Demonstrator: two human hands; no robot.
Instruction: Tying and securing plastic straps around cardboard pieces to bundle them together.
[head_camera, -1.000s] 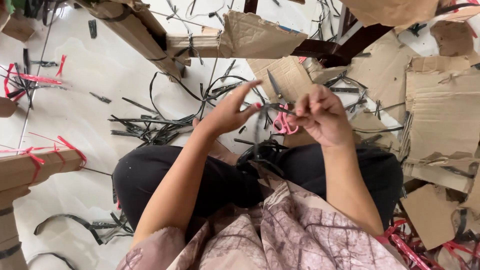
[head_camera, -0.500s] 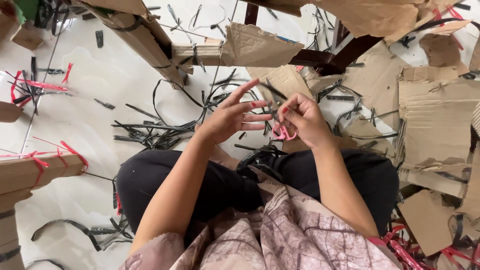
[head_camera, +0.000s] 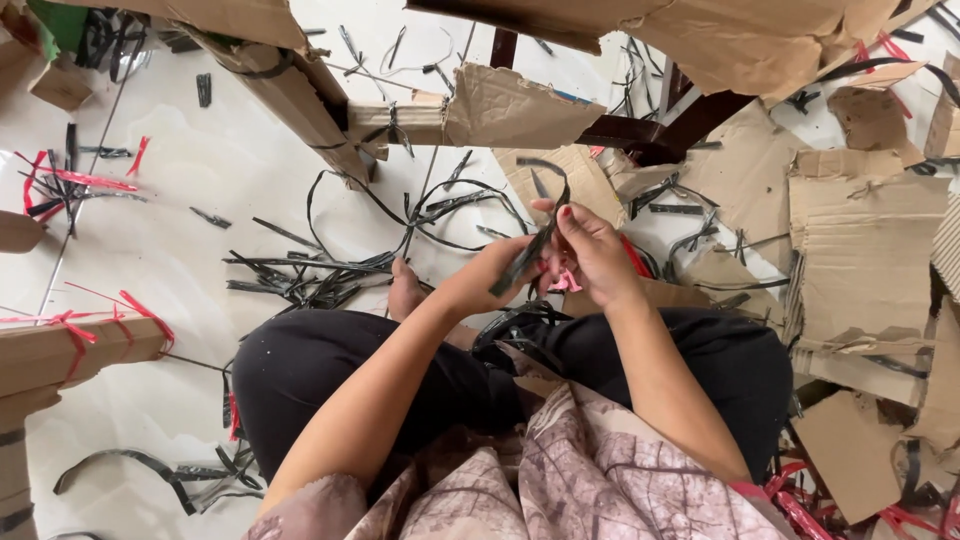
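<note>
A black plastic packing strap (head_camera: 530, 250) runs up between the two hands, held above the lap of the seated person; its upper end curls over near a torn cardboard sheet (head_camera: 560, 175). The left hand (head_camera: 490, 280) is closed on the strap's lower part, fingers pinched together around it, and the right hand (head_camera: 590, 255) grips it higher up while a small bunch of pink-red plastic string (head_camera: 565, 283) sits tucked beneath its palm. Judging by how things lie, the handling of this one strap is midway: it is firmly in both hands yet not laid aside, and many more loose black straps (head_camera: 320, 275) lie strewn over the white tiled floor (head_camera: 200, 200) (so plenty looks left to gather). Compared with half a second earlier, the left hand's fingers, then fanned wide, have closed, and the strap now stands clearly between the hands where only the pink string showed. Farther out, a cardboard bundle tied with red string (head_camera: 70, 345) lies at the left and flattened cardboard pieces (head_camera: 860, 250) pile up on the right.
</note>
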